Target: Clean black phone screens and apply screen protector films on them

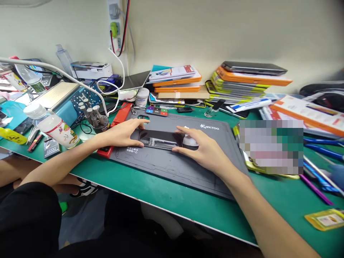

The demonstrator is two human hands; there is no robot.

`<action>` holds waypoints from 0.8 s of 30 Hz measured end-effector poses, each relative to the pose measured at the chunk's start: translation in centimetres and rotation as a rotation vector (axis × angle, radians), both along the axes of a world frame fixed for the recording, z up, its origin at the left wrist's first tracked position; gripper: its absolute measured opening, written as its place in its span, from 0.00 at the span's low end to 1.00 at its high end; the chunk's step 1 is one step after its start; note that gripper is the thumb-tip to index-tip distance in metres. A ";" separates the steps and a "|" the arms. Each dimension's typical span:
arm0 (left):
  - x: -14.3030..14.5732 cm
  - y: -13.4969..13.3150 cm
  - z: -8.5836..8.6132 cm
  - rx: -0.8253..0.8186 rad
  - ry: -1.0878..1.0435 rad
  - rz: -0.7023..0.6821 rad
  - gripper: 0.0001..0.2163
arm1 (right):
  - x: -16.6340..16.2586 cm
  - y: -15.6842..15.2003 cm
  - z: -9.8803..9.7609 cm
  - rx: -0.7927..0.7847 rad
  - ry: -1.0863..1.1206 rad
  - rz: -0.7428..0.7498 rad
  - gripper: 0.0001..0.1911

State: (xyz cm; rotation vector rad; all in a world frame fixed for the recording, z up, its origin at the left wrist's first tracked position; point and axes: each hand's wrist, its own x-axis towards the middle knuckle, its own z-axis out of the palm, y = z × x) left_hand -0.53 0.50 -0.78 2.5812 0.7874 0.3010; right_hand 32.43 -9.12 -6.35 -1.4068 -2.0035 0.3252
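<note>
A black smartphone (pixel 160 139) lies flat, screen up, on a grey work mat (pixel 172 165) in the middle of the green bench. My left hand (pixel 124 133) grips the phone's left end, thumb on its near edge and fingers over its far edge. My right hand (pixel 200 147) holds the phone's right end the same way, fingers curled round it. A small white object (pixel 191 142) sits on the mat under my right fingers.
A red tool (pixel 118 123) lies along the mat's left edge beside a screwdriver holder (pixel 94 117) and a plastic bottle (pixel 55 127). Stacks of orange-edged boxes (pixel 242 80) line the back wall. Pens and tweezers (pixel 319 172) lie at the right.
</note>
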 end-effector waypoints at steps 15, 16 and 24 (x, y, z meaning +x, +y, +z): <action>0.2 -0.1 -0.3 -0.013 -0.026 -0.002 0.41 | 0.4 -0.2 -0.2 0.029 -0.055 -0.003 0.37; 0.3 -0.1 -0.3 -0.019 -0.027 0.000 0.41 | 0.4 -0.2 -0.3 0.030 -0.058 -0.004 0.37; 0.3 -0.2 0.0 -0.042 -0.012 0.030 0.43 | 0.4 -0.2 -0.1 0.064 -0.079 0.015 0.37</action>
